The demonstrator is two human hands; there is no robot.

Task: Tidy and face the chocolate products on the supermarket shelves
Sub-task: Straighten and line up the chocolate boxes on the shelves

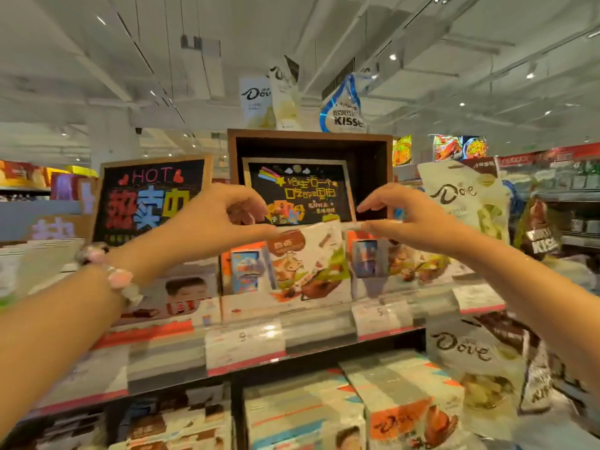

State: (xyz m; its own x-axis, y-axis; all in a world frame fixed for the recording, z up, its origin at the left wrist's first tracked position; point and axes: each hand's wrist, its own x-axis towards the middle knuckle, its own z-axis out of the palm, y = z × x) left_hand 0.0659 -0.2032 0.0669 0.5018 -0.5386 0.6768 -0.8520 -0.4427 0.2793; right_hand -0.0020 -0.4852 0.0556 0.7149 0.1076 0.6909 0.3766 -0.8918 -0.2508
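1. Chocolate box (pixel 308 264) stands upright at the front edge of the upper shelf (pixel 318 323), mid-run, face toward me.
2. My left hand (pixel 224 219) pinches its top left corner; my right hand (pixel 406 219) pinches the top right corner. Both grips closed on the box.
3. Judged light, thin card, stiff enough but easily creased; the top corners seem the best hold.
4. Wooden display crate (pixel 311 141) behind holds a chalkboard sign (pixel 298 193).
5. Dove pouches (pixel 467 203) hang at the shelf's right end; more boxes fill the lower shelf (pixel 324 417).
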